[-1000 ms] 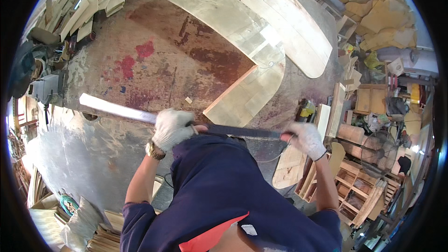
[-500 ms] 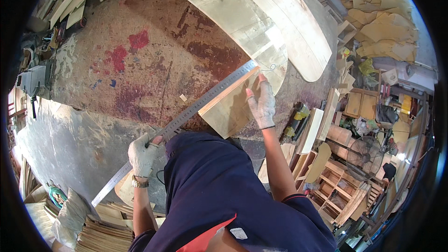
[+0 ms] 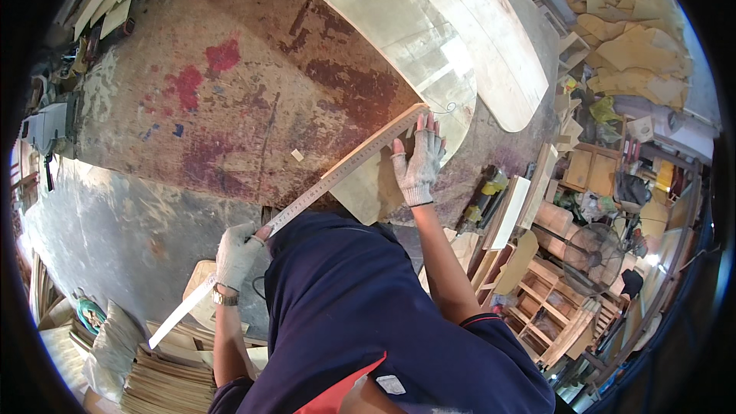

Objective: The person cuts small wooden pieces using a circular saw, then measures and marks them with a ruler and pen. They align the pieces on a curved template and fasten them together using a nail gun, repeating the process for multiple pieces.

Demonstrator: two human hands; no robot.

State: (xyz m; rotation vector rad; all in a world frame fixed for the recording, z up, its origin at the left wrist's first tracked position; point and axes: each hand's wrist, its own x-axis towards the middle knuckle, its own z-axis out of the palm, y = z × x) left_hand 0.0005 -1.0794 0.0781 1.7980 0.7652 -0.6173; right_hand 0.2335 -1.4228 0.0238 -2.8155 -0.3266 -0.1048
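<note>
A long metal ruler [image 3: 308, 196] runs diagonally from the lower left up to the middle of the work surface. My left hand [image 3: 236, 254], in a knitted glove with bare fingertips, is closed around the ruler's nearer part. At its far end the ruler lies along a narrow wooden edge [image 3: 374, 138] of a pale board [image 3: 360, 195]. My right hand [image 3: 419, 165], gloved alike, rests flat on that board with its fingers stretched, fingertips close to the ruler's far end. Beyond it lies a long, curved, greenish-grey sheet [image 3: 383, 11] with a small pencilled curl.
A rounded pale wooden panel [image 3: 498, 54] lies at the far right. A yellow-and-black tool [image 3: 484, 198] sits right of my hand. Farther right stand a fan [image 3: 593, 258] and wooden frames [image 3: 548, 310]. Stacked thin boards [image 3: 165, 383] are at the lower left.
The ruler has tilted and shifted onto the near side of the wooden edge. My right hand has moved slightly left and flattened, its fingers spreading toward the ruler. The left hand keeps its hold.
</note>
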